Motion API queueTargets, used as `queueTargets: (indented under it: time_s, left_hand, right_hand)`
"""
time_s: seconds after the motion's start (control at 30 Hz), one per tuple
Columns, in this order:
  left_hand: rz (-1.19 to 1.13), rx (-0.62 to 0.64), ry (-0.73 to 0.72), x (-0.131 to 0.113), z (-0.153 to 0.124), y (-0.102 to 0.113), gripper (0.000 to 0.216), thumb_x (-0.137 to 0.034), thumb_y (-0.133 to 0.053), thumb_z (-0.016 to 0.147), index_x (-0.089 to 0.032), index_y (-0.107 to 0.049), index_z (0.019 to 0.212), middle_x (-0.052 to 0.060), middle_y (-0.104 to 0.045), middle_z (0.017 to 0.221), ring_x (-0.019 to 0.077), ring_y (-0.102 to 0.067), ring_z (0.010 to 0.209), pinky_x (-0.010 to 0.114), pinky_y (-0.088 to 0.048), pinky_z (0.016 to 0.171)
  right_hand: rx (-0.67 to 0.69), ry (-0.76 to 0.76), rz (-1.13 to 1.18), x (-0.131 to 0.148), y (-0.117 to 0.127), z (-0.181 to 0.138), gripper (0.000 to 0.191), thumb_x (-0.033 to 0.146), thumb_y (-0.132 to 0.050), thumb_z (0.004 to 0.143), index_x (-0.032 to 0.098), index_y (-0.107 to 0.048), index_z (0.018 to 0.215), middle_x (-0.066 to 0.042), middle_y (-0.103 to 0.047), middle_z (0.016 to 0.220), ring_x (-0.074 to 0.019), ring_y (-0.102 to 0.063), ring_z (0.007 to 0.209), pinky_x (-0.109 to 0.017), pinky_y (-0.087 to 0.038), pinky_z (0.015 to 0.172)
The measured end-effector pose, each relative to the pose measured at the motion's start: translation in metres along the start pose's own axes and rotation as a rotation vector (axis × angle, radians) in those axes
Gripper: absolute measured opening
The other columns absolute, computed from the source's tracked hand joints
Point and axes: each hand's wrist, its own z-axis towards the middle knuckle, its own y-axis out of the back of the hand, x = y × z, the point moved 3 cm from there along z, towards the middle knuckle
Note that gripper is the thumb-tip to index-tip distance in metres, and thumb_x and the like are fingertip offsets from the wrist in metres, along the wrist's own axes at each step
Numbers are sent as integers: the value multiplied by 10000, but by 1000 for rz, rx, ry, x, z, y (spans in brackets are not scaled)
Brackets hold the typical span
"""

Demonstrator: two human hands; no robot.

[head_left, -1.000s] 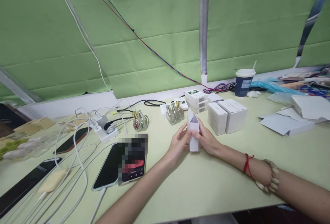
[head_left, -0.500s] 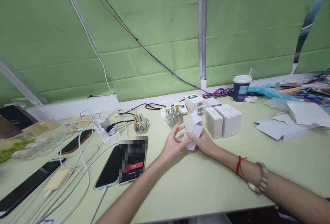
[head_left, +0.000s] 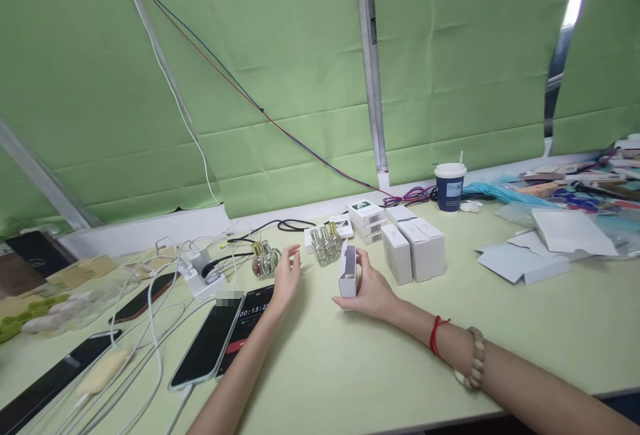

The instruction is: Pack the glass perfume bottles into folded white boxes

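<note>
My right hand (head_left: 371,287) grips a small white cardboard box (head_left: 349,283), its top open toward me and a flap standing up at the back. My left hand (head_left: 288,276) is off the box, with its fingers apart and nothing in them. Just beyond that hand, to its left, are small glass bottles (head_left: 266,260) with gold and silver caps. More glass bottles (head_left: 325,245) stand close together behind the open box. Several closed white boxes (head_left: 421,248) are grouped to the right of my right hand.
Two phones (head_left: 207,345) and a tangle of white cables (head_left: 155,301) lie at left, by a power strip (head_left: 207,286). Printed boxes (head_left: 367,216) are stacked at the back. A lidded paper cup (head_left: 450,188) stands behind; flat white cardboard (head_left: 523,261) lies at right.
My left hand has let go of the box and moved left, toward the bottles. The box is now upright in my right hand, showing its open top. The camera view has shifted slightly.
</note>
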Motion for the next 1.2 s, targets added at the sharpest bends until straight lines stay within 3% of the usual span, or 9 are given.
queueTargets:
  time_s: [0.1,0.23,0.3,0.4,0.63,0.8,0.97,1.07,1.2]
  left_hand:
    - [266,100,-42,5,16,-9,274,-223,-362,863,-148,-530,1066,107,-608,1103,208,-599,888,363,-456,825]
    - [626,180,-147,8,39,-25,390,-147,-423,833,-142,-455,1222,147,-523,1275,269,-479,1188,410,-387,952]
    - [740,313,-231,14,49,-33,490,-98,-376,836,-154,-377,1322,149,-425,1384,255,-351,1310,422,-338,1012]
    - [774,403,-245,25,59,-36,552,-98,-389,825,-194,-345,1366,115,-426,1399,230,-361,1309,406,-350,1010]
    - [919,347,-238,17,57,-28,397,-235,-431,850,-136,-485,1231,163,-556,1206,274,-492,1149,416,-391,938]
    - [1004,324,-219,8,40,-18,323,-270,-474,827,-85,-586,1067,215,-561,1129,319,-507,1109,396,-432,851]
    - [985,373,-148,8,18,-13,424,-309,-457,834,-120,-505,1211,139,-644,931,258,-596,936,324,-457,745]
    - [1000,324,-122,7,19,-16,426,-311,-459,825,-120,-502,1203,174,-597,1067,310,-499,1113,367,-439,812]
    - [973,290,-166,11,35,-25,513,-321,-479,805,-142,-411,1282,182,-407,1320,315,-393,1205,414,-393,916]
  right_hand:
    - [41,20,-53,4,0,-1,925,452,-735,583,222,-209,1309,-64,-596,1030,-216,-601,802,-321,-432,688]
    - [86,30,-87,2,-2,-1,938,478,-735,576,218,-220,1315,-55,-599,966,-220,-588,799,-313,-419,679]
    - [105,33,-82,-1,-2,1,942,485,-731,581,221,-213,1323,-48,-602,939,-220,-587,796,-307,-417,668]
    - [107,23,-69,-6,1,6,935,475,-725,596,223,-204,1331,-37,-608,895,-221,-590,792,-299,-415,653]
    - [56,25,-83,-13,8,13,924,475,-715,607,230,-209,1341,-64,-613,998,-228,-594,809,-330,-427,707]
    - [66,22,-75,-15,7,11,941,488,-701,619,210,-184,1355,-103,-586,1110,-227,-588,842,-336,-429,730]
    - [70,10,-68,-18,7,12,959,492,-698,627,211,-164,1372,-101,-588,1114,-238,-589,873,-345,-428,747]
    - [66,-2,-78,-20,7,12,949,501,-695,634,209,-174,1372,-105,-585,1120,-245,-589,883,-354,-424,760]
    - [82,-10,-76,-21,8,12,946,502,-695,643,209,-172,1375,-99,-595,1088,-236,-596,867,-348,-427,757]
